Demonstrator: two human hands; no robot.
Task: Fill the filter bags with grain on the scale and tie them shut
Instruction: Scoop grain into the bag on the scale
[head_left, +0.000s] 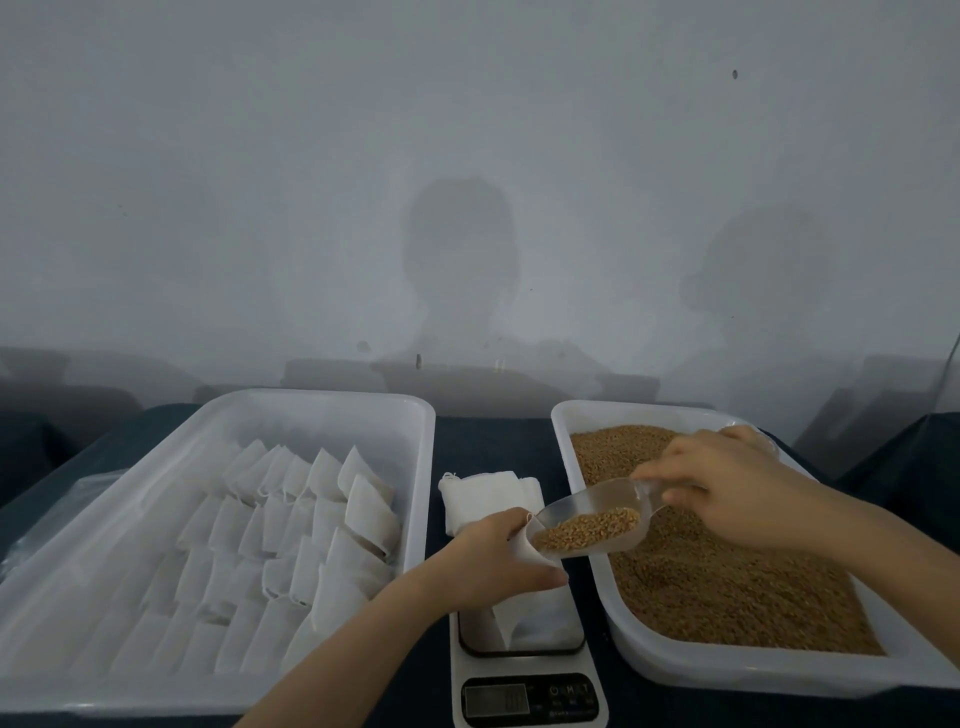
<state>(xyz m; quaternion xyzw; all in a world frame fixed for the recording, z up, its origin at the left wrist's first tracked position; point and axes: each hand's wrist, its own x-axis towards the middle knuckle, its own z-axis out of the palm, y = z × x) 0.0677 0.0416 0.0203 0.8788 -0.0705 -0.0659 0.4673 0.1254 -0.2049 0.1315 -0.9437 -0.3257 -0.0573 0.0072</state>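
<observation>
Left hand (493, 558) pinches white filter bag (524, 618) open on white digital scale (530, 699), right hand (727, 488) grips clear plastic scoop (615, 493) of brown grain (592, 530); best tip slowly, lip inside bag's mouth.

A dark table (483, 447) carries a white tray (311, 401) lower left, a grain tray (753, 675) lower right, a scale (530, 696) between them, folded bags (483, 493) just behind.

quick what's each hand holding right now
Left hand: grips the open filter bag over the scale.
Right hand: holds the clear scoop of grain at the bag's mouth.
</observation>
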